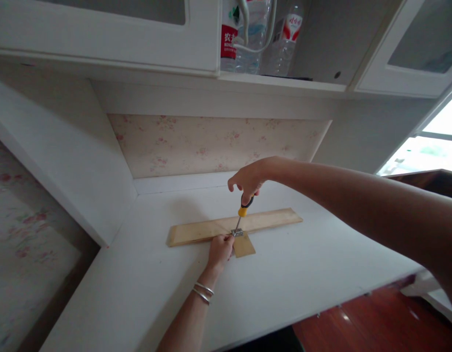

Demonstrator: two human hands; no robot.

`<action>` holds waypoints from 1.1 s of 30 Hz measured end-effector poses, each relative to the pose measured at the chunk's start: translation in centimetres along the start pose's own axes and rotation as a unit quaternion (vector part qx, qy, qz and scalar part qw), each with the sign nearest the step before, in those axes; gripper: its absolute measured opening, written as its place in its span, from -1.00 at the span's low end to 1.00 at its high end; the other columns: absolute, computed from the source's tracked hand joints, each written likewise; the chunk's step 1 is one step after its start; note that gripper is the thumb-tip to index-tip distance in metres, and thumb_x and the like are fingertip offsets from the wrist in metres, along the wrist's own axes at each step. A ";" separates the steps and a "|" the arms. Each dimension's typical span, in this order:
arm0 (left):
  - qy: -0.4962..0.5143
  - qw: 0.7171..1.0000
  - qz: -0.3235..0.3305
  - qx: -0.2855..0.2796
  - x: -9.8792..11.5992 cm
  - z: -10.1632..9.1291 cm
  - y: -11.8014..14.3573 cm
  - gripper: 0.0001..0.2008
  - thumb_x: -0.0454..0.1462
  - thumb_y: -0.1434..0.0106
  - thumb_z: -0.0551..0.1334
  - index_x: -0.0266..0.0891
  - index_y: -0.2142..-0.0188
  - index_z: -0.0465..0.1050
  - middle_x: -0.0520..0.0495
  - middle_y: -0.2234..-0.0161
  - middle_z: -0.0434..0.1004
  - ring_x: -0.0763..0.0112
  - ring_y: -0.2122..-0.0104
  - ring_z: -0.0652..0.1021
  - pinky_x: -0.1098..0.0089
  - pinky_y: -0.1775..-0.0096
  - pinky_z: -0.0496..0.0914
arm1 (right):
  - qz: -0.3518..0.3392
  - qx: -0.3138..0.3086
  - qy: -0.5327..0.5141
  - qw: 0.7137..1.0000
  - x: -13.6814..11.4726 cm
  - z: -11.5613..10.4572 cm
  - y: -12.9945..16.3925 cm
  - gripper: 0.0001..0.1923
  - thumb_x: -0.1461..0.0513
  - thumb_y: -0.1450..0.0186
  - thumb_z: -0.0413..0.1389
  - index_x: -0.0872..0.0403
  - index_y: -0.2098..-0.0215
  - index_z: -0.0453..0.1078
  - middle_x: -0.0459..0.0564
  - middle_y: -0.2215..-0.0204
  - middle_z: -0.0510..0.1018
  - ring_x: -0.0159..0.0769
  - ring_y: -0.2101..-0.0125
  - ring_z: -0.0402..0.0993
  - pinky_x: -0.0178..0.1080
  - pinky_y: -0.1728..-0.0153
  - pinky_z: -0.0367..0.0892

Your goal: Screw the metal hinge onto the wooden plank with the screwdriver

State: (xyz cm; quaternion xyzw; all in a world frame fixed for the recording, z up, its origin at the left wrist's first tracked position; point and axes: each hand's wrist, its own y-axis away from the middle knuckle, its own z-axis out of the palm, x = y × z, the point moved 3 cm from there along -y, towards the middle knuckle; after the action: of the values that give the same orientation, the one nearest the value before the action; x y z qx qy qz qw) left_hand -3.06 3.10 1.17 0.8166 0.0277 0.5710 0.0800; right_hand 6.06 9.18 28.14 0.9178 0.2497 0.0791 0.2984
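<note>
My right hand (251, 177) is closed around the black-and-yellow handle of a screwdriver (242, 211), holding it from above. The shaft slants down, its tip at a small metal hinge (238, 232). That hinge lies where a long, flat wooden board (272, 220) meets a short wooden piece (245, 246) at the board's near edge. Pinched at the hinge's left end are the fingers of my left hand (220, 251), close against the board; they partly hide what is under them. Two silver bangles circle my left wrist.
The wood lies on a white desk top (284, 274), with a side panel (64, 146) on the left. Overhead, a shelf (284, 84) holds plastic bottles (287, 41) and a white cable (260, 50). A window (424, 146) is at the right.
</note>
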 end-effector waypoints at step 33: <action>0.010 1.000 -0.013 -0.002 -0.2 0.0 -0.1 -0.72 -0.18 -0.16 0.10 -0.28 0.59 0.37 0.08 0.75 0.24 0.54 0.76 0.29 0.54 0.71 0.08 | 0.028 0.034 0.082 0.996 -1.1 -0.8 -0.6 -0.48 -0.09 -0.20 0.04 0.16 0.13 0.41 0.04 0.44 0.52 -0.30 0.58 0.43 -0.21 0.45 0.25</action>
State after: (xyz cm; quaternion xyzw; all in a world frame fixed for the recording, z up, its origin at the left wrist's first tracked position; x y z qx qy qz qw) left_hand -3.15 3.17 0.97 0.8104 0.0379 0.5779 0.0891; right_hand 4.65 9.44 28.47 0.9246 0.2501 0.1537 0.2428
